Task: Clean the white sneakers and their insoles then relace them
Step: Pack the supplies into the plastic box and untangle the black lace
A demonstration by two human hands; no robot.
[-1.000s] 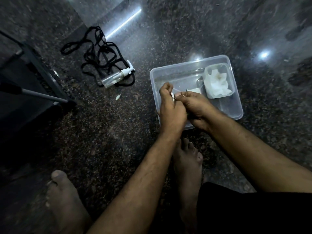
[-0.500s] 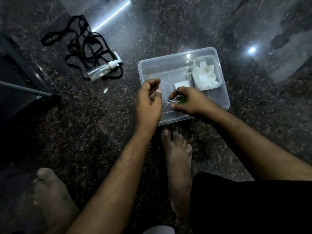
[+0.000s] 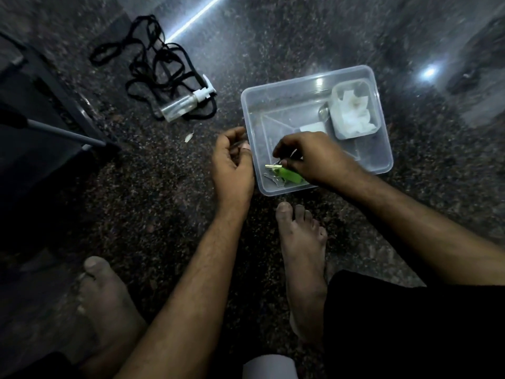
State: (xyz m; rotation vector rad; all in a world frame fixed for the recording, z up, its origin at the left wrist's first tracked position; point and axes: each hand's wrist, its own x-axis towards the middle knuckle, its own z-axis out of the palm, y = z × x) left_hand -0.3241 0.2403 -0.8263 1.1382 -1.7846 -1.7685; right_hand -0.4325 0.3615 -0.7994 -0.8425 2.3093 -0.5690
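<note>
My hands have parted since a moment ago, and my right one has dropped lower into the tub. On the floor at far left, black laces (image 3: 153, 64) lie tangled beside a pump bottle (image 3: 185, 103); no sneakers are in view. My left hand (image 3: 232, 165) hovers loosely curled, holding nothing. My right hand (image 3: 314, 157) pinches small metal pieces above a green item (image 3: 291, 174) in the clear tub (image 3: 382, 162). Best, I judge, to set them down gently.

Hands are no longer joined: right hand (image 3: 317, 157) is now lowering the green item (image 3: 291, 174) into the tub (image 3: 382, 149); left hand (image 3: 232, 162) is sitting apart, beside the rim.
</note>
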